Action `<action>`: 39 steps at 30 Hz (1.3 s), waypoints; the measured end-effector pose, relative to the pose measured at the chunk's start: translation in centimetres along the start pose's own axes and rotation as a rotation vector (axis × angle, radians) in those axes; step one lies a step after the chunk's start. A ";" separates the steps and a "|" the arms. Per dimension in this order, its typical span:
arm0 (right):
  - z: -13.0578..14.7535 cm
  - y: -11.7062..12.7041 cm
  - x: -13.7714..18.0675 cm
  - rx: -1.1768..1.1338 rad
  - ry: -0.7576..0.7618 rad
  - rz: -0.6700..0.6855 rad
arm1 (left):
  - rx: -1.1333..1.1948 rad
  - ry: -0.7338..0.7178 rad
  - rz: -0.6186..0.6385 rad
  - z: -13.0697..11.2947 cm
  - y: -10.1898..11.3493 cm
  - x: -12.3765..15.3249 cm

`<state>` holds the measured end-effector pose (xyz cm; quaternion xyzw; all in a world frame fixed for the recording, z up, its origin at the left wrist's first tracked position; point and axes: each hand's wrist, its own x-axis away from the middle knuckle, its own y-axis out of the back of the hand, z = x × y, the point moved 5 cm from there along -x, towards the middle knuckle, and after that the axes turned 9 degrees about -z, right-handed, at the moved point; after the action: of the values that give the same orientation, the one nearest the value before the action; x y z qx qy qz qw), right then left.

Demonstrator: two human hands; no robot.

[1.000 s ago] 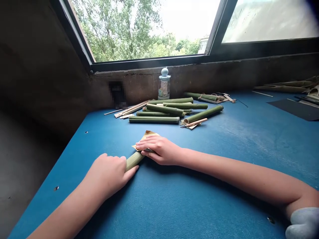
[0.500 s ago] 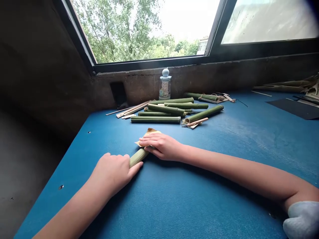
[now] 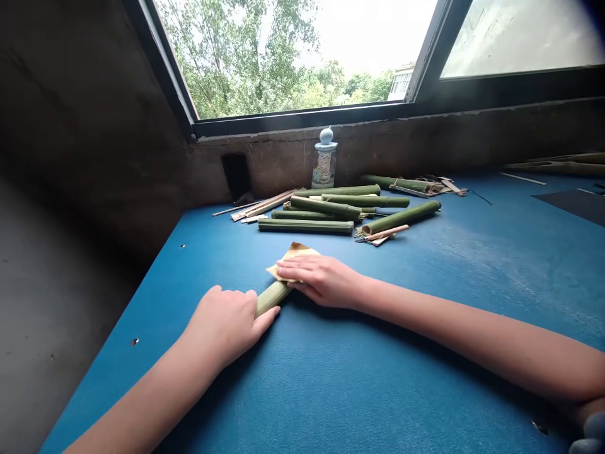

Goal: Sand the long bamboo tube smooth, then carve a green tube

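Note:
My left hand (image 3: 229, 325) is wrapped around the near end of a pale green bamboo tube (image 3: 273, 297), with the thumb along its lower side. The tube lies slanted just above the blue table, its far part hidden. Over that far part my right hand (image 3: 321, 280) presses a folded piece of sandpaper (image 3: 286, 268), yellowish with a brown corner. The right fingers lie across the sheet and the thumb sits below the tube.
Several green bamboo tubes (image 3: 305, 226) lie in a pile towards the wall, with wood strips (image 3: 265, 205) and a carving tool (image 3: 387, 232). Behind stands a clear jar (image 3: 324, 165) with a blue lid. A phone-like dark slab (image 3: 237, 178) leans on the wall. The blue table (image 3: 359, 391) has holes.
The view has turned slightly left, so the whole scene sits further right. Both hands keep their grips; the right hand with the sandpaper has shifted only slightly along the tube.

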<state>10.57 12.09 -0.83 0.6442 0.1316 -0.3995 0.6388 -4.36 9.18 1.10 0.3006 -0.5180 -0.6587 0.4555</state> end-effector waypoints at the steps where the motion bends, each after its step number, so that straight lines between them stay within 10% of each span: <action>1: -0.1 0.0 0.0 0.016 -0.028 -0.004 | 0.001 0.001 0.000 0.0 0.0 0.1; 25: 4.3 -0.6 0.2 0.164 -0.009 -0.069 | 0.043 0.036 0.012 -0.2 0.3 0.5; 39: 1.8 -0.3 0.6 0.336 -0.072 -0.012 | -0.002 0.163 0.070 0.1 1.0 1.9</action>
<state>10.18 10.27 -1.18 0.7265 0.0441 -0.4424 0.5239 -4.89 7.45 2.21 0.3345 -0.4888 -0.6163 0.5191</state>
